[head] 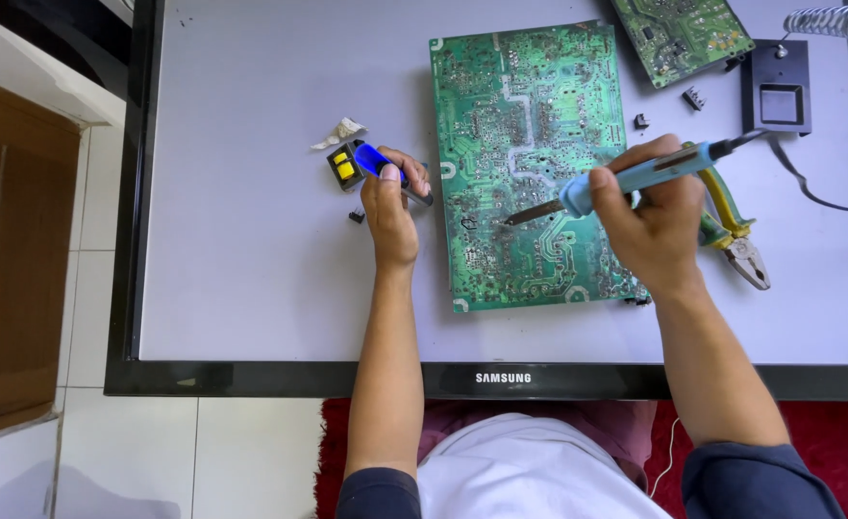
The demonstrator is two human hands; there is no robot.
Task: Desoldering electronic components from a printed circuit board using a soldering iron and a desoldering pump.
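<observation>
Green circuit board [525, 163] is lying solder-side up on the pale face of a flat screen panel [251, 240] serving as a bench. Right hand [650, 216] is gripping a blue-handled soldering iron [626, 178], its tip resting on the board's lower middle, near the left edge. Left hand [390, 207] is closed around a blue-handled tool [378, 161], off the board to its left, not yet brought to the joint.

Judged progress: a small yellow-cored transformer [344, 166] and a few loose black parts are already sitting off the board, so some removal looks done; the board is remaining mostly populated with joints.

Yellow-handled pliers [732, 231] are lying right of the board. A second board [679, 34] and an iron stand [780, 82] are sitting at the top right.
</observation>
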